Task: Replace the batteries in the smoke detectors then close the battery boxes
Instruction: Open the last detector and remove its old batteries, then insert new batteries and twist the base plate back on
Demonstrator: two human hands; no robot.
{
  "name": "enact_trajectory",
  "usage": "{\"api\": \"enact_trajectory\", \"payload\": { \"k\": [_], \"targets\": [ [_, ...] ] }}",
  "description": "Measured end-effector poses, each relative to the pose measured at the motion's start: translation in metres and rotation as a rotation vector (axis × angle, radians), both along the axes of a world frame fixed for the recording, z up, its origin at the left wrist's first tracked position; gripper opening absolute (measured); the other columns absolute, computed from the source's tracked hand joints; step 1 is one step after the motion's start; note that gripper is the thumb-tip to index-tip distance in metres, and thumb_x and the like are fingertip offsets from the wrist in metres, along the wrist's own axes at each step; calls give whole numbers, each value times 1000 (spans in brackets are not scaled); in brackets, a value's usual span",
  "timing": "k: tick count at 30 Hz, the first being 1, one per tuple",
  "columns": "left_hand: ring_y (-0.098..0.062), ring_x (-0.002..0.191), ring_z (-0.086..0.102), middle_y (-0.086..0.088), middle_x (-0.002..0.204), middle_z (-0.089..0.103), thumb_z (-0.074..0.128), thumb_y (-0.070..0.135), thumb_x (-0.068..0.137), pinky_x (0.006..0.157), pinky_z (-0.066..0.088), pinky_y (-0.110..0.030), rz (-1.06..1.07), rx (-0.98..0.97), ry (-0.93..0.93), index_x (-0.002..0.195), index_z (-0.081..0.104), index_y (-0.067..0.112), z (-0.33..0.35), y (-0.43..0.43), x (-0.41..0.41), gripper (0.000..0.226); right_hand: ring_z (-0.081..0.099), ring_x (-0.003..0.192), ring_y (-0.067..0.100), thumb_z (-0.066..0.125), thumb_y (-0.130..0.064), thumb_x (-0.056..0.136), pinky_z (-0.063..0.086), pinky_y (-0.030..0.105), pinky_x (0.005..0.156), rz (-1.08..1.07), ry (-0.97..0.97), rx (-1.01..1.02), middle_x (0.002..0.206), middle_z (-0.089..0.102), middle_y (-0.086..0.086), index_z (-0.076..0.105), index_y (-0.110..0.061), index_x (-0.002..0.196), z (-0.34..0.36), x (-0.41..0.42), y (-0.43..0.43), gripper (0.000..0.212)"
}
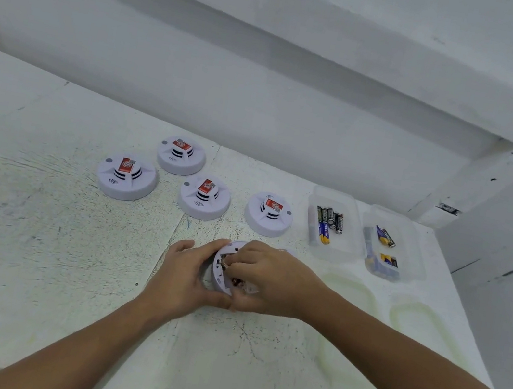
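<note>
A white smoke detector [224,269] is tilted up on its edge, its underside facing right. My left hand [187,276] grips its rim from the left. My right hand [262,279] covers the underside, with fingers curled in at the battery compartment; what they pinch is hidden. Several more white smoke detectors with red labels sit upright behind: one [127,177] at the left, one [181,155] furthest back, one [204,196] in the middle, one [269,213] at the right.
Two clear plastic boxes stand at the right of the white table [37,224]: the nearer-left box [348,241] holds several batteries, the right box [412,252] holds a few more. Two translucent lids [351,290] lie in front. A white wall rises behind.
</note>
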State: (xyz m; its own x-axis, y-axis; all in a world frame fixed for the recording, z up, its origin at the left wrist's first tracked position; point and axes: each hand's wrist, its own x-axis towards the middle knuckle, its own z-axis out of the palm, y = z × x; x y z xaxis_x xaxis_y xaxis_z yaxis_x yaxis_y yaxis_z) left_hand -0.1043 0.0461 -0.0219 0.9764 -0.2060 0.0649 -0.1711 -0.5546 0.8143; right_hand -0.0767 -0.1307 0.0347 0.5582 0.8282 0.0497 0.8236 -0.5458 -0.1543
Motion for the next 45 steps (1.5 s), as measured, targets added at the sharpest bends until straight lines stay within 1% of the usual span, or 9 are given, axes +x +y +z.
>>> {"api": "enact_trajectory", "payload": {
  "k": [9,12,16,18,22,25,28,39,45],
  "targets": [
    [40,101,16,65,91,37,91,43,48,100,17,-16,27,-23,15,118,37,50,9,-1,-5,88,60,76,17,56,-10,85,48,30,69,-456,272,164,82,69,1,71,-11,89,12,-18,8,16],
    [40,100,17,48,88,53,91,44,48,103,19,-21,47,-25,1,125,44,43,9,-4,-7,90,63,69,2,64,-5,83,52,19,65,-693,563,505,76,68,-9,70,-14,87,18,-14,1,12],
    [5,112,23,42,106,43,86,57,46,100,21,-24,99,3,45,133,40,43,8,-3,-7,100,65,75,21,67,9,79,59,39,77,-923,856,1015,85,67,14,67,-5,86,33,9,-26,15],
    [8,106,23,43,104,41,87,53,48,98,19,-22,87,13,28,130,39,45,11,-4,-7,96,62,70,22,64,11,79,59,38,71,-1051,816,1096,84,65,15,65,-4,84,38,27,-47,15],
    [44,94,12,55,85,44,90,42,51,97,18,-22,57,-8,-8,119,37,46,17,-8,-9,86,64,63,27,58,7,78,54,31,56,-1328,373,727,84,67,13,67,-2,79,35,65,-93,13],
    [45,94,6,48,97,40,89,46,50,99,18,-23,57,13,6,119,35,47,20,-9,-10,88,63,68,31,49,5,82,44,25,51,-1329,216,302,73,61,18,59,8,80,29,79,-104,10],
    [44,94,4,44,102,38,89,47,49,102,20,-25,65,19,14,119,33,50,19,-9,-10,89,47,65,23,45,4,86,26,22,43,-1277,146,62,60,36,3,33,-10,63,20,83,-98,30],
    [6,108,18,47,106,33,87,57,44,105,23,-30,86,5,51,124,31,54,9,-4,-5,98,45,67,22,47,-1,88,33,24,52,-1342,217,139,65,40,4,29,-14,61,1,102,-99,35],
    [0,111,18,47,105,31,88,54,46,106,23,-30,81,10,46,125,30,53,7,-5,-5,98,59,83,30,52,-4,88,53,36,79,-1362,311,301,94,63,20,64,3,97,6,109,-112,17]
  ]
}}
